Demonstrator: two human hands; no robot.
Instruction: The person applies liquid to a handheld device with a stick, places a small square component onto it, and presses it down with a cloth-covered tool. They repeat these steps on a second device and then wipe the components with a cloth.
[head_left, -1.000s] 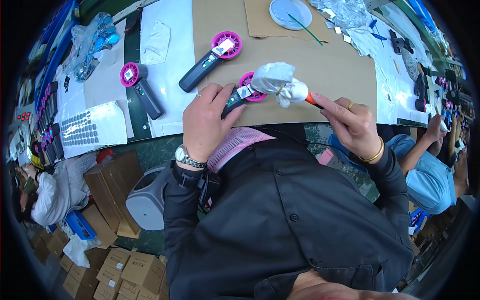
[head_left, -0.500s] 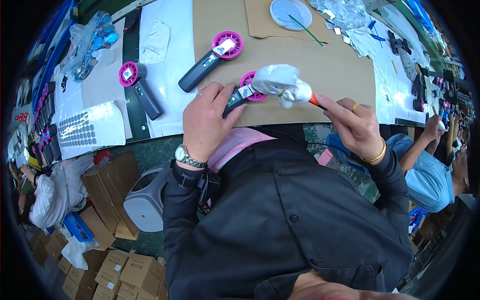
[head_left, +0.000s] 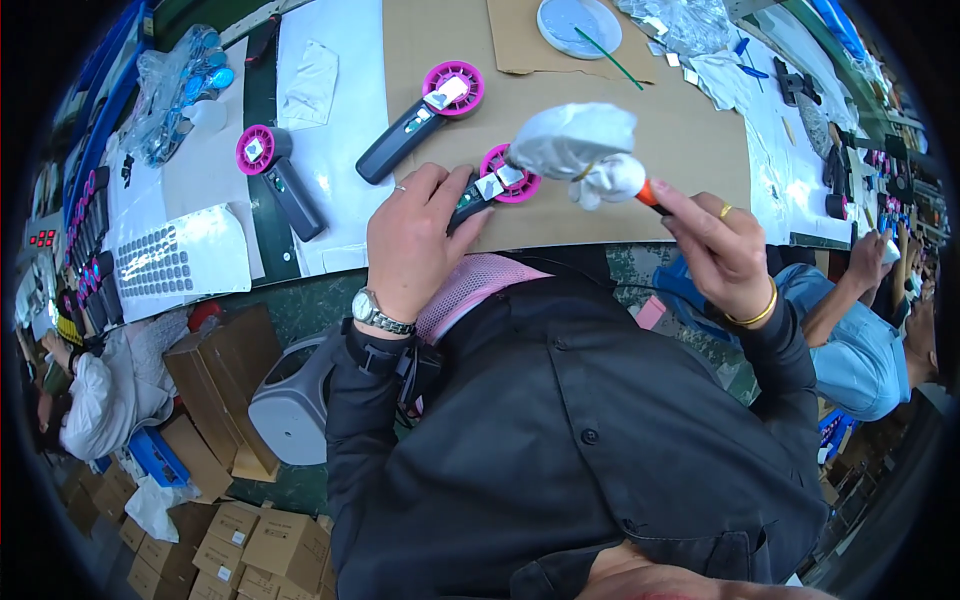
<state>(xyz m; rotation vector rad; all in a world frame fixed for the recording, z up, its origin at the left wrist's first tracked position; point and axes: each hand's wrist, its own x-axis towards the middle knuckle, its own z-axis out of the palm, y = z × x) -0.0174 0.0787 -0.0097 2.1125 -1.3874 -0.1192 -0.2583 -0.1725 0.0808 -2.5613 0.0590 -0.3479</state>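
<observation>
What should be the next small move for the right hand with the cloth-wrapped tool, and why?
Probably lower the cloth-wrapped tool onto the pink head of the handheld fan. The left hand grips that fan's dark handle on the cardboard sheet, and the right hand holds the tool's white end just above and to the right of the head, seemingly not yet touching it.
</observation>
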